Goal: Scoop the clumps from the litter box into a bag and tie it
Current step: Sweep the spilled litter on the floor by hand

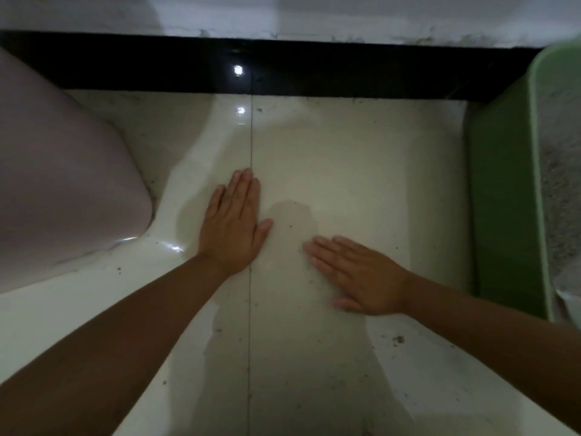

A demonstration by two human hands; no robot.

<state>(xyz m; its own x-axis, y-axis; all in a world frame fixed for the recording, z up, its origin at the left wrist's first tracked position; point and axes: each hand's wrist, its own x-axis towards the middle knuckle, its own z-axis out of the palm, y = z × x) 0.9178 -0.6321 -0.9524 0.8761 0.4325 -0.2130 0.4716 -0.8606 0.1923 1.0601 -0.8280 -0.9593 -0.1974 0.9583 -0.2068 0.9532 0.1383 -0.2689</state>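
We rest both hands, left point(231, 229) and right point(358, 275), flat and open-fingered on the floor point(345, 158); the green litter box point(503, 199) holds grey litter point(562, 184).

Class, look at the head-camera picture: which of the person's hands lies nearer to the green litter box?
The right hand. It lies flat on the floor tile, across a bare strip from the green litter box at the right edge. The left hand lies flat farther left, on the grout line.

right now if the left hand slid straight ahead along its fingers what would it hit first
The left hand lies flat on the tiled floor, fingers pointing at the far wall. Bare tile lies ahead, so it would likely meet the black skirting strip first. The pink object sits off to its left.
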